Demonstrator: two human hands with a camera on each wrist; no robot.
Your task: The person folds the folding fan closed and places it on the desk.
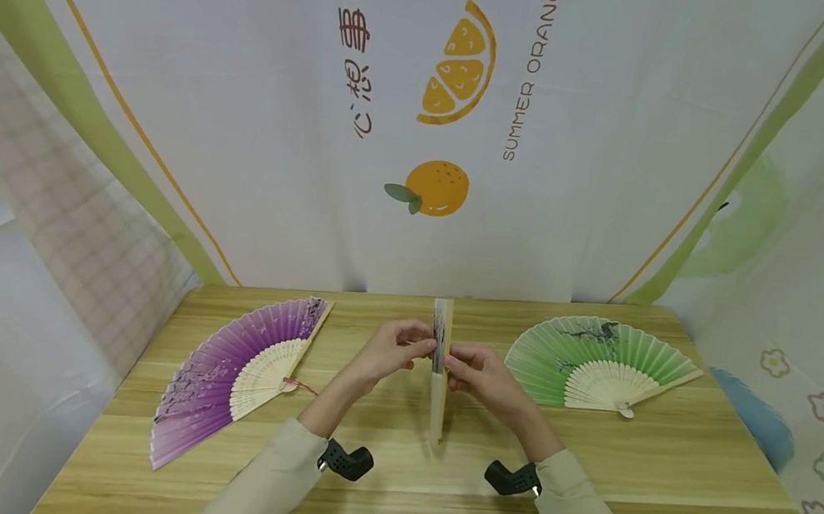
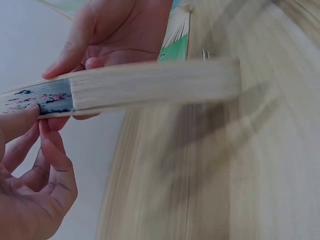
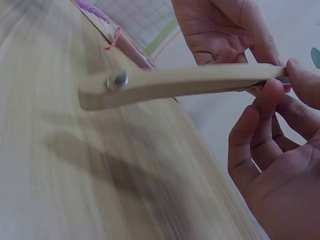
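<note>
Between both hands, above the middle of the table, a folded hand fan is held with its pivot end toward me. Its pale wooden ribs and a strip of dark, patterned cloth show in the left wrist view. My left hand pinches its left side between thumb and fingers. From the right, my right hand pinches the opposite side near the cloth. A metal rivet marks the pivot end, which hovers over the wood.
A spread purple fan with a red cord lies at left on the wooden table. At right lies a spread green fan. A white printed cloth hangs behind the table's back edge.
</note>
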